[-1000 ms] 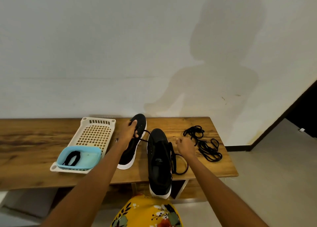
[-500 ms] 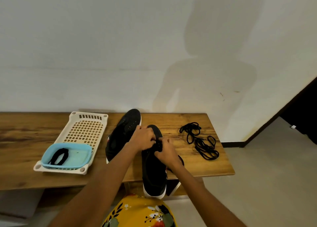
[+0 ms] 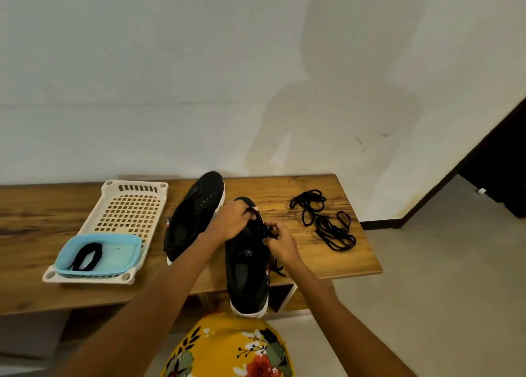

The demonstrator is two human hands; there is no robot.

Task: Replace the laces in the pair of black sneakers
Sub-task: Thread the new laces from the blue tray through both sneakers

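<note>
Near the table's (image 3: 327, 265) front edge, a black sneaker (image 3: 247, 268) lay with its heel overhanging while both hands worked its lace (image 3: 266, 231): the left hand (image 3: 232, 223) curled over the toe end pinching the lace, the right hand (image 3: 280, 244) pinching it at the eyelets. Beside it on the left lay the second sneaker (image 3: 193, 217). Loose black laces (image 3: 324, 220) sprawled toward the right edge; a cream basket (image 3: 125, 214) holding a blue tray (image 3: 119, 257) sat left.

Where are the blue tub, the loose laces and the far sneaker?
blue tub (image 3: 125, 255): head view, bare floor.
loose laces (image 3: 327, 225): head view, middle of tangle.
far sneaker (image 3: 203, 198): head view, toe top.
</note>
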